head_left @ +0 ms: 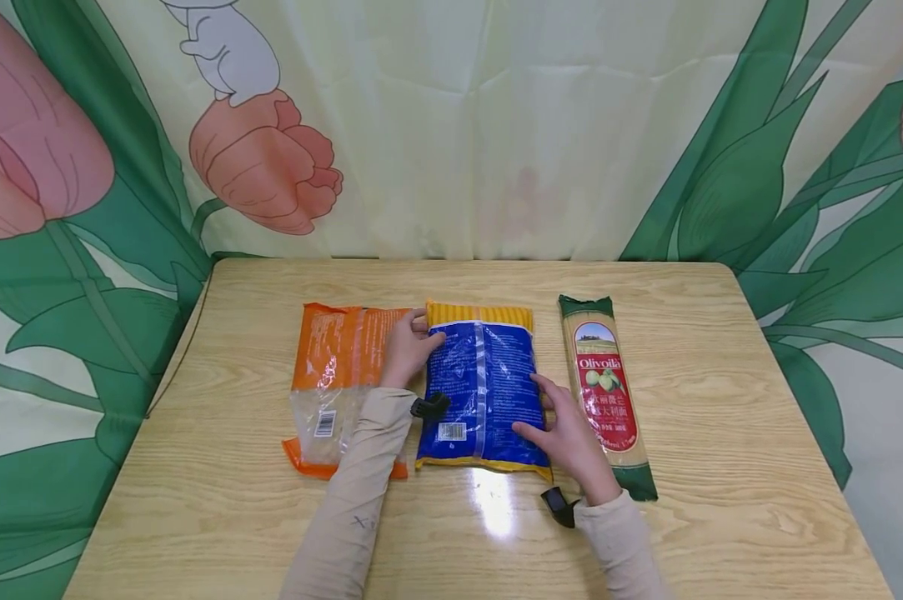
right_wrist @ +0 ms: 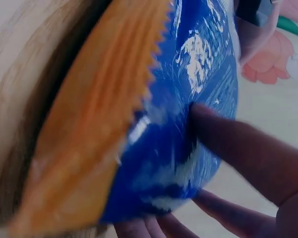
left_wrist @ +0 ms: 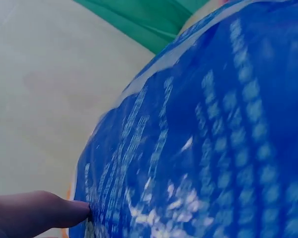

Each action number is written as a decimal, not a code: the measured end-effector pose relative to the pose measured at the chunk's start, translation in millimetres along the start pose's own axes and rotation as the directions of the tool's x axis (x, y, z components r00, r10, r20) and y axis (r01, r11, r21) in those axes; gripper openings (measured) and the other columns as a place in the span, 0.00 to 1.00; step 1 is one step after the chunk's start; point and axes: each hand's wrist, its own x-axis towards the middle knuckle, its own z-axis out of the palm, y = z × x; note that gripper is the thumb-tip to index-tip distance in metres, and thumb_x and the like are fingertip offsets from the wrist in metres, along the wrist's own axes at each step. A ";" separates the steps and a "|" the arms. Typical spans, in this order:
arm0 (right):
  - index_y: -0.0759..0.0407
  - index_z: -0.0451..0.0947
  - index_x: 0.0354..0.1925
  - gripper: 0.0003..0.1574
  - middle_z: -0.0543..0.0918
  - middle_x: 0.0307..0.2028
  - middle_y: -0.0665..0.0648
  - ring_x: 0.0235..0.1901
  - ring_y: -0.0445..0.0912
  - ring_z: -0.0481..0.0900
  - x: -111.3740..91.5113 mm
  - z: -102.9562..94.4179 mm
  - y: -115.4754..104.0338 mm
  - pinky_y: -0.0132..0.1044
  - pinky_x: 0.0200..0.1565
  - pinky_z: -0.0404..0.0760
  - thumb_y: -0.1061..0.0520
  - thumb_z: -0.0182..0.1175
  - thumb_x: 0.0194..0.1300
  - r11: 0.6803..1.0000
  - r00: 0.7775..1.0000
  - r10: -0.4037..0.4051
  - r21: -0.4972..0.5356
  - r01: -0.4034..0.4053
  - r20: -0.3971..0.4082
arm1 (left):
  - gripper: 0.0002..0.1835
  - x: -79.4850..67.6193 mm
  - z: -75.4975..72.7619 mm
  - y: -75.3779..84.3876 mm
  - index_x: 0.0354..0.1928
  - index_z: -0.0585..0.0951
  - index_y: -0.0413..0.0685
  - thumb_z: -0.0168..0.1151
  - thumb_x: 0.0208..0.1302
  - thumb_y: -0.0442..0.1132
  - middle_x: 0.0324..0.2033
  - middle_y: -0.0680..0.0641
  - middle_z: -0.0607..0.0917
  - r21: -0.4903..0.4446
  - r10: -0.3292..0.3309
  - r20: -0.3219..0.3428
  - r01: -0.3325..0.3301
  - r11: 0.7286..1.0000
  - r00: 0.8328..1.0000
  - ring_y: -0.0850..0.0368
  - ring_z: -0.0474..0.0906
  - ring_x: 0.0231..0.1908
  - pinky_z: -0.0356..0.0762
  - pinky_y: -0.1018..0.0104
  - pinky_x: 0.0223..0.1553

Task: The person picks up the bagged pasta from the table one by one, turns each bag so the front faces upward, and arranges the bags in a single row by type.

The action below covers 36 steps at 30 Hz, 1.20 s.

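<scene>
A plump blue plastic food bag (head_left: 459,392) with yellow ends lies back side up on the table, its barcode near the lower left. My left hand (head_left: 408,350) holds its upper left edge, thumb over the printed face. In the left wrist view, the thumb (left_wrist: 44,212) touches the blue film (left_wrist: 198,129). On the bag's lower right side is my right hand (head_left: 567,437), gripping the edge with its thumb on top. The right wrist view shows that thumb (right_wrist: 248,148) denting the film beside the serrated yellow end (right_wrist: 99,119), with other fingers along the side.
Left of the blue bag lies an orange bag (head_left: 331,346) with a clear lower part, partly under my left forearm. To the right is a long spaghetti pack (head_left: 601,375) with a red label, close to my right hand. A floral curtain (head_left: 451,150) hangs behind the wooden table (head_left: 233,350).
</scene>
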 end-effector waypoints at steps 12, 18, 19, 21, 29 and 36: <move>0.56 0.59 0.74 0.46 0.67 0.64 0.70 0.60 0.69 0.74 1.1 -1.7 -3.1 0.60 0.51 0.82 0.63 0.67 0.63 1.000 1.000 0.011 0.010 -0.011 0.000 | 0.24 5.9 -10.0 -5.5 0.59 0.78 0.36 0.70 0.58 0.29 0.50 0.34 0.83 -0.194 -0.046 0.025 0.050 0.980 0.999 0.42 0.82 0.49 0.84 0.57 0.46; 0.57 0.60 0.74 0.45 0.68 0.62 0.71 0.55 0.68 0.78 1.3 -3.7 -0.9 0.57 0.47 0.84 0.66 0.66 0.63 0.999 1.000 -0.005 0.040 0.005 -0.001 | 0.24 4.9 -12.9 -3.9 0.57 0.80 0.39 0.72 0.57 0.30 0.50 0.36 0.85 -0.287 -0.069 0.051 0.081 0.955 0.996 0.49 0.86 0.41 0.87 0.56 0.41; 0.57 0.60 0.73 0.45 0.69 0.62 0.71 0.55 0.67 0.78 1.6 -4.1 -0.9 0.57 0.46 0.85 0.66 0.66 0.63 0.999 1.000 -0.005 0.044 0.005 -0.002 | 0.24 4.4 -13.6 -2.5 0.56 0.80 0.39 0.72 0.57 0.31 0.50 0.36 0.85 -0.300 -0.072 0.057 0.085 0.950 0.996 0.51 0.86 0.39 0.87 0.57 0.40; 0.57 0.60 0.73 0.45 0.69 0.62 0.70 0.55 0.66 0.78 2.1 -5.2 -0.5 0.56 0.46 0.85 0.66 0.66 0.63 0.999 1.000 -0.005 0.049 0.005 0.004 | 0.23 3.6 -15.1 0.1 0.56 0.80 0.40 0.72 0.57 0.31 0.49 0.37 0.85 -0.327 -0.072 0.071 0.092 0.940 0.995 0.54 0.86 0.35 0.87 0.60 0.37; 0.57 0.59 0.74 0.44 0.66 0.67 0.70 0.60 0.66 0.73 1.3 -10.3 1.4 0.56 0.52 0.82 0.65 0.65 0.65 0.993 0.998 -0.020 0.118 0.014 0.055 | 0.21 -6.8 -21.1 18.9 0.52 0.82 0.39 0.73 0.55 0.31 0.46 0.36 0.85 -0.452 -0.004 0.103 0.050 0.891 0.995 0.57 0.86 0.31 0.88 0.59 0.34; 0.59 0.58 0.74 0.44 0.66 0.68 0.71 0.61 0.67 0.72 1.2 -10.3 2.2 0.56 0.54 0.81 0.63 0.65 0.65 0.981 0.992 -0.059 0.188 0.038 0.109 | 0.18 -21.3 -24.8 43.0 0.49 0.84 0.41 0.74 0.55 0.32 0.40 0.41 0.86 -0.419 0.088 0.075 -0.049 0.907 0.993 0.56 0.86 0.32 0.87 0.58 0.32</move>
